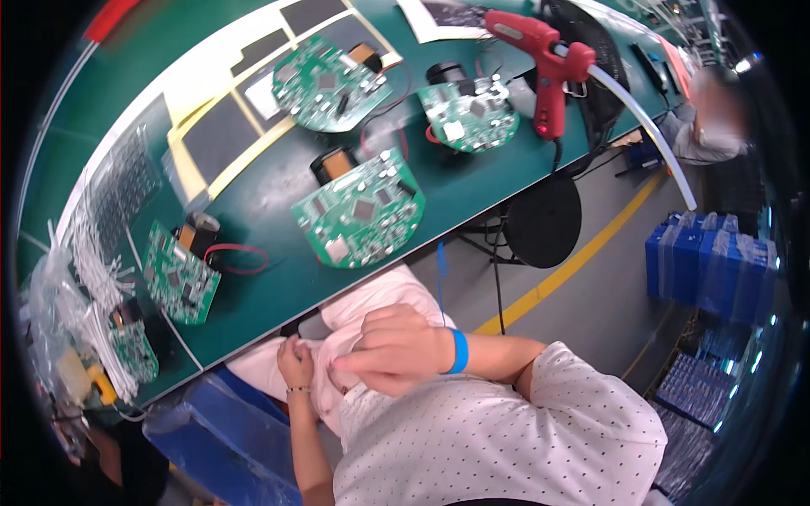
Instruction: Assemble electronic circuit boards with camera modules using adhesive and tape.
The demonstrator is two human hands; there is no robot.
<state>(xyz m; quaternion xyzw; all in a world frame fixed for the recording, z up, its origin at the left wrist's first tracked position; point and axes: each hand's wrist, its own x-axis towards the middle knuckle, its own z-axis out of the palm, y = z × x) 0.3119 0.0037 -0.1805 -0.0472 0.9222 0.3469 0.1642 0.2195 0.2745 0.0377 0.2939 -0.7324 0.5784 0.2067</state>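
My right hand point(395, 349), with a blue band at the wrist, is held above my lap. Its fingers are curled under, and whatever they may hold is hidden. Lower and to the left, my left hand point(295, 364) rests on my thigh, its short fingers loosely laid out with nothing seen in them. The nearest item on the bench is a green circuit board point(363, 209) with a black cylindrical part point(331, 165) behind it. Neither hand touches it.
More circuit boards lie on the green bench point(253, 291): one at back point(331, 84), one right point(471, 114), others left. A red glue gun point(548, 72) with a white glue stick stands at right. White cables point(97, 278) crowd the left end. Blue boxes point(713, 266) and a black stool point(544, 221) are beyond.
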